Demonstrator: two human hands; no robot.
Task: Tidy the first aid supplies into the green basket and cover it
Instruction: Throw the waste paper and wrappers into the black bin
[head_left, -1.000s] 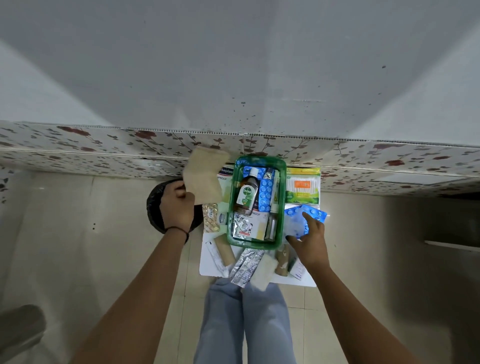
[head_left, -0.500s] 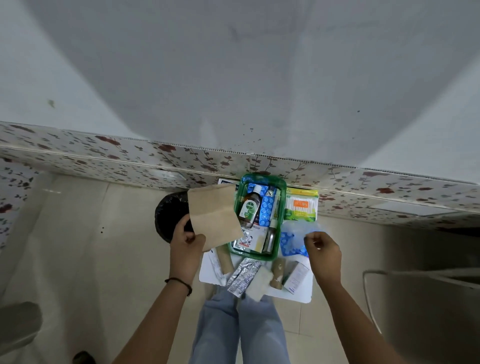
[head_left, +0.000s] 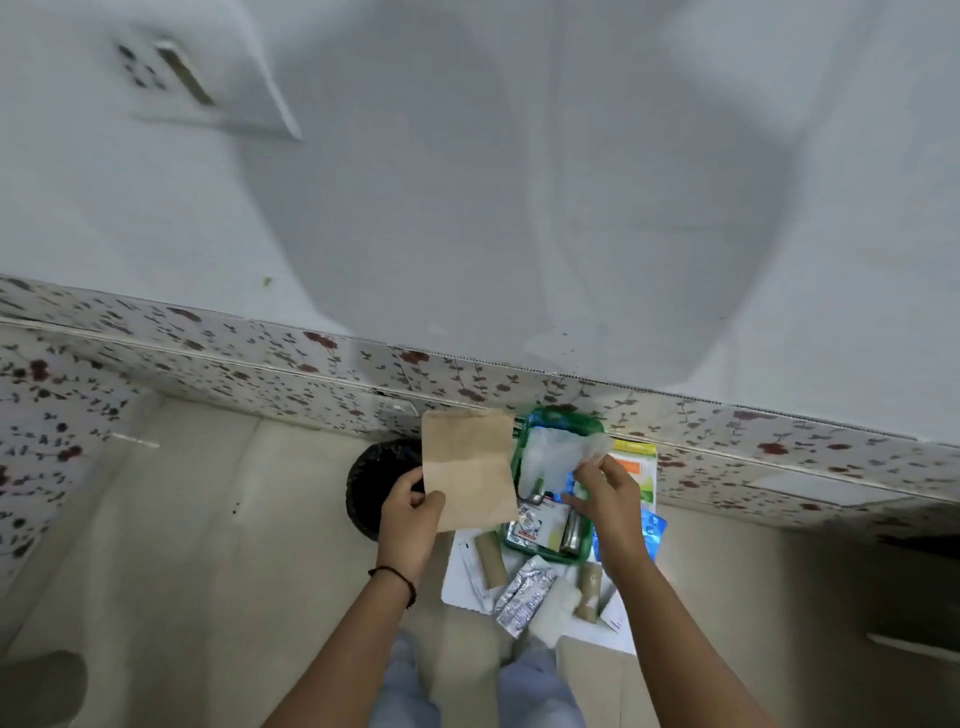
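Since before, my right hand (head_left: 608, 499) has carried a clear plastic sheet (head_left: 558, 457) over the green basket (head_left: 519, 457), pinched, to cover it; left hand (head_left: 410, 512) grips a brown envelope (head_left: 467, 470) aside

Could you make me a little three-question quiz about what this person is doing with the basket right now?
1. True or false: the left hand holds a brown paper bag.
2. What does the right hand hold over the green basket? A) clear plastic sheet B) scissors C) towel
3. Fill in: the foil pill strip lies ____ the basket.

Key: 1 true; 2 A; 3 outside.
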